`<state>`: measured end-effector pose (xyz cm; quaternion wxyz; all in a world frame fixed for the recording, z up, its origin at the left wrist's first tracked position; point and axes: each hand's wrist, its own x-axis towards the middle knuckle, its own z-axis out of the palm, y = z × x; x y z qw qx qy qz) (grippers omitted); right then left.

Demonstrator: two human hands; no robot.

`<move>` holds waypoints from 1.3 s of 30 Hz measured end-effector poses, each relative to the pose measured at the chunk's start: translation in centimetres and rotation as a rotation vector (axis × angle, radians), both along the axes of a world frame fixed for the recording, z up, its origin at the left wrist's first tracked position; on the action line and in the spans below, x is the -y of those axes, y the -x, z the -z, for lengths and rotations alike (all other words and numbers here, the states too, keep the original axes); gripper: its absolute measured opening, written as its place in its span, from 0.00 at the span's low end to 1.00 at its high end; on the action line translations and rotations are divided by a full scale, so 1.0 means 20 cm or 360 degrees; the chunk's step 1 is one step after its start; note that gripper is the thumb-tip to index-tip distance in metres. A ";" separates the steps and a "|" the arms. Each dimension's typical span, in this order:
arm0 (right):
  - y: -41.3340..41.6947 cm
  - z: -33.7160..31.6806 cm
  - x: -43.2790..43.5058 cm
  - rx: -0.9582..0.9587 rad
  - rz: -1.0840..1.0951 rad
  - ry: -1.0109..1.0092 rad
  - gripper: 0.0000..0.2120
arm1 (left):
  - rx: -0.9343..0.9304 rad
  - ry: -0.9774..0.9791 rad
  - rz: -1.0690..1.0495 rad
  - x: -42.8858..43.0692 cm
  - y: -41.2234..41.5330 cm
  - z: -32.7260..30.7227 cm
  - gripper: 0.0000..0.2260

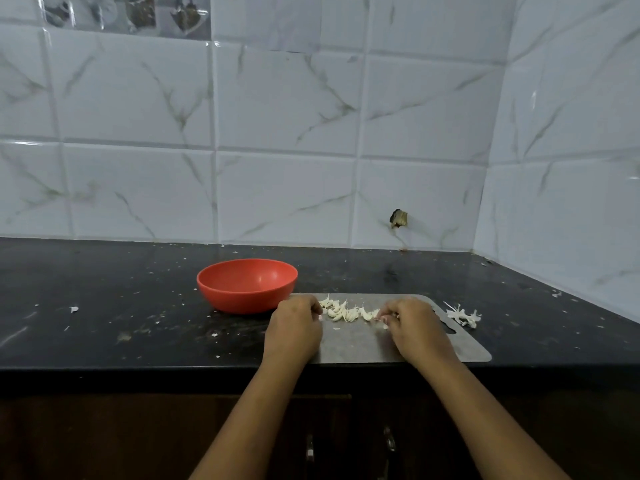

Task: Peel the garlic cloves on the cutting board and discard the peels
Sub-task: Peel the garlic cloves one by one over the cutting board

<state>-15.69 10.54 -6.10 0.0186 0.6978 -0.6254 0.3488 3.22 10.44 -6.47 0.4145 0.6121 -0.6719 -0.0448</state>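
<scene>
A row of several pale garlic cloves (346,311) lies across the far part of the grey cutting board (356,344). My left hand (294,329) rests on the board's left edge. Its fingers curl at the left end of the row, and the back of the hand hides whether they hold anything. At the right end of the row, the fingertips of my right hand (414,325) pinch a garlic clove (382,323) low over the board. A small heap of white peels (464,316) lies on the counter just past the board's right edge.
A red bowl (246,285) with nothing visible inside stands on the black counter (121,306), touching the board's far left corner. Peel scraps and crumbs dot the counter. Tiled walls close in behind and on the right. Cabinet doors sit below the front edge.
</scene>
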 end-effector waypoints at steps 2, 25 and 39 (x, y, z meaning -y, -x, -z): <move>-0.02 -0.01 0.01 0.0146 -0.0054 0.0053 0.10 | 0.0055 0.0060 0.0010 -0.01 0.00 -0.01 0.09; -0.18 -0.01 0.01 -0.0019 -0.0429 -0.0081 0.09 | -0.0067 -0.0245 0.0041 0.04 0.02 0.03 0.16; -0.18 0.02 -0.04 -0.0009 -0.0494 0.0035 0.09 | 0.0145 -0.0248 0.0012 -0.02 0.05 0.02 0.11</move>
